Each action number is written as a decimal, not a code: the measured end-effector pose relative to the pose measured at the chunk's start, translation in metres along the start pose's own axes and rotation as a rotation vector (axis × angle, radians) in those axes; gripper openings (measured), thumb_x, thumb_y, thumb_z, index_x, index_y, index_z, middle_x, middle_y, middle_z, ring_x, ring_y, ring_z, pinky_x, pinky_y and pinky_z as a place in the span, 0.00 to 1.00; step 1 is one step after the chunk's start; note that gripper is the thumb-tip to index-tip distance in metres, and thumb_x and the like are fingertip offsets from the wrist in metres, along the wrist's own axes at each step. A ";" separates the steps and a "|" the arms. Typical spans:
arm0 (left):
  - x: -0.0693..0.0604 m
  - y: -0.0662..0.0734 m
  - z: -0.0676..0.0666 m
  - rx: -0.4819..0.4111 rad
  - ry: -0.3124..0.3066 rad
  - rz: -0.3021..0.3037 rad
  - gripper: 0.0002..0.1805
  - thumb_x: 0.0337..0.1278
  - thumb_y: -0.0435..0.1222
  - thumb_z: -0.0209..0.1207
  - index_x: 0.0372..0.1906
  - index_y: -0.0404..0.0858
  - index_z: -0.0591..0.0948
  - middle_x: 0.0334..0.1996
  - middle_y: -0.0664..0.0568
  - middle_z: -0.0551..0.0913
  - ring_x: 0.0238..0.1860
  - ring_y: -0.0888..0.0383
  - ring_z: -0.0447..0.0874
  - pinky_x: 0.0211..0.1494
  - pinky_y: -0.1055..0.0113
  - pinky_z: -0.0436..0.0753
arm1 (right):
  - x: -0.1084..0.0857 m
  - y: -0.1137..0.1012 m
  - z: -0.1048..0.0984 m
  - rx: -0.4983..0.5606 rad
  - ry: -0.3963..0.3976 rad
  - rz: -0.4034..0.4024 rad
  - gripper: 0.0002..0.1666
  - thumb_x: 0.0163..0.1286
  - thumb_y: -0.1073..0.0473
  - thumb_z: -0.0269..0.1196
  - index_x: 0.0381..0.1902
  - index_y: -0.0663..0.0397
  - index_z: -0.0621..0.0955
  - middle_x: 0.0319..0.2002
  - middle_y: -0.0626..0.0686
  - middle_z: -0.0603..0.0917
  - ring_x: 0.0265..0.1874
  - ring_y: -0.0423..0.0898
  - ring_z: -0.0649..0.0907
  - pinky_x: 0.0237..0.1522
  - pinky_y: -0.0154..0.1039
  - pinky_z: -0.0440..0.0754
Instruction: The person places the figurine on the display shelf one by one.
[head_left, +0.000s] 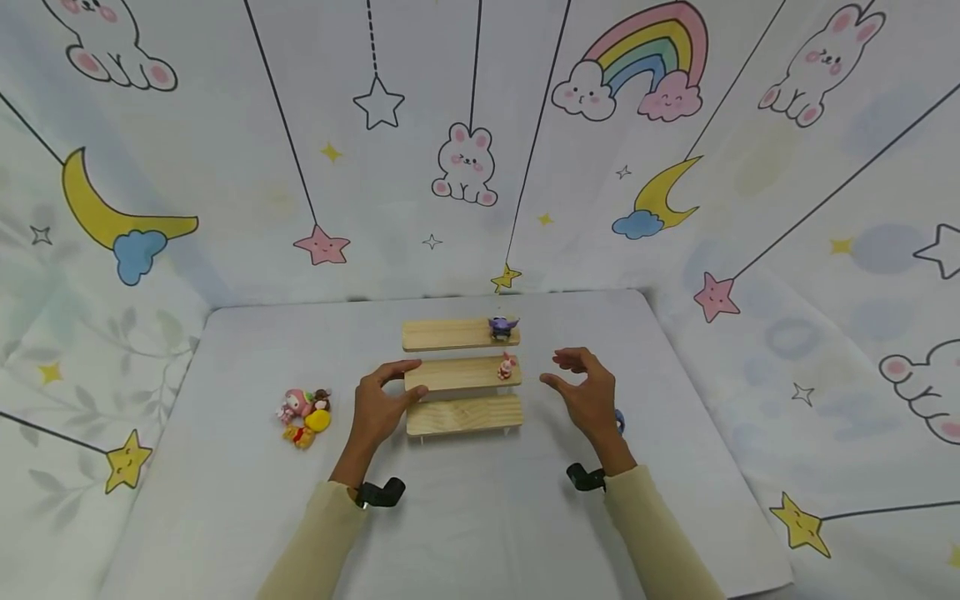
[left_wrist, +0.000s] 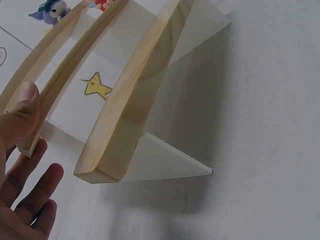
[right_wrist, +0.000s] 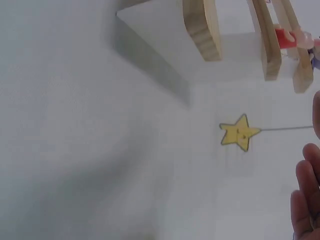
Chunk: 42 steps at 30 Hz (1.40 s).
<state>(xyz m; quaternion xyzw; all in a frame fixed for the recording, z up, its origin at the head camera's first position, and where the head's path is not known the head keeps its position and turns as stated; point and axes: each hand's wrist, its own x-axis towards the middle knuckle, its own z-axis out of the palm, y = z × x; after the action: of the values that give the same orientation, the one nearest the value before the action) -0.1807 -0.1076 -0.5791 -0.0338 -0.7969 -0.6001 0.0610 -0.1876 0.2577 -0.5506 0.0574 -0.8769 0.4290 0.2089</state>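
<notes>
Head view, shelf: the middle board (head_left: 453,375) is set between the far board (head_left: 446,335) and the near board (head_left: 465,416).
Left hand (head_left: 380,406): clamped on the middle board's left end, between thumb and fingers.
Right hand (head_left: 590,400): held off to the right of the boards, thumb and fingertips apart.
Purple figure (head_left: 501,328): placed on the far board's right end.
Pink figure (head_left: 506,367): placed on the middle board's right end.
Toys (head_left: 300,404): grouped on the bench (head_left: 247,508), left of the left hand.
Left wrist view, support (left_wrist: 162,162): seen white under the near board.
Right wrist view, star (right_wrist: 240,133): seen yellow, beyond the board ends.
</notes>
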 end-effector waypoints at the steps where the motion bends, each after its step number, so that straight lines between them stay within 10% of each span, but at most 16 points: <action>1: 0.000 0.000 0.000 0.000 0.001 0.000 0.25 0.58 0.45 0.78 0.61 0.50 0.88 0.61 0.51 0.88 0.62 0.48 0.83 0.77 0.39 0.69 | 0.000 0.003 -0.004 -0.003 0.007 0.000 0.31 0.57 0.50 0.83 0.57 0.47 0.85 0.51 0.50 0.92 0.48 0.49 0.87 0.53 0.49 0.82; 7: 0.003 0.001 -0.001 0.019 0.009 -0.003 0.25 0.58 0.46 0.77 0.61 0.50 0.88 0.61 0.52 0.88 0.62 0.48 0.83 0.78 0.40 0.69 | -0.001 0.021 -0.024 -0.031 0.030 0.049 0.28 0.59 0.51 0.82 0.56 0.47 0.85 0.51 0.50 0.91 0.49 0.48 0.86 0.53 0.36 0.77; 17: 0.004 -0.001 -0.001 0.023 0.007 -0.006 0.25 0.59 0.47 0.77 0.61 0.50 0.88 0.61 0.52 0.88 0.62 0.48 0.83 0.79 0.39 0.67 | -0.006 0.053 -0.044 -0.050 0.035 0.138 0.22 0.65 0.60 0.78 0.56 0.50 0.86 0.53 0.53 0.90 0.51 0.52 0.85 0.58 0.57 0.78; 42: 0.002 -0.002 0.001 0.005 0.002 -0.006 0.25 0.56 0.44 0.79 0.61 0.49 0.88 0.61 0.52 0.88 0.62 0.48 0.83 0.79 0.41 0.68 | -0.007 0.092 -0.051 -0.221 -0.280 0.322 0.16 0.77 0.61 0.68 0.60 0.50 0.86 0.57 0.59 0.89 0.52 0.57 0.87 0.55 0.56 0.85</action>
<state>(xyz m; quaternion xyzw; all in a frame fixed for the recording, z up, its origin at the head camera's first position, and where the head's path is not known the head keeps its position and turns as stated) -0.1828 -0.1073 -0.5806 -0.0303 -0.7983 -0.5985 0.0600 -0.1906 0.3540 -0.5926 -0.0475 -0.9368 0.3460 0.0193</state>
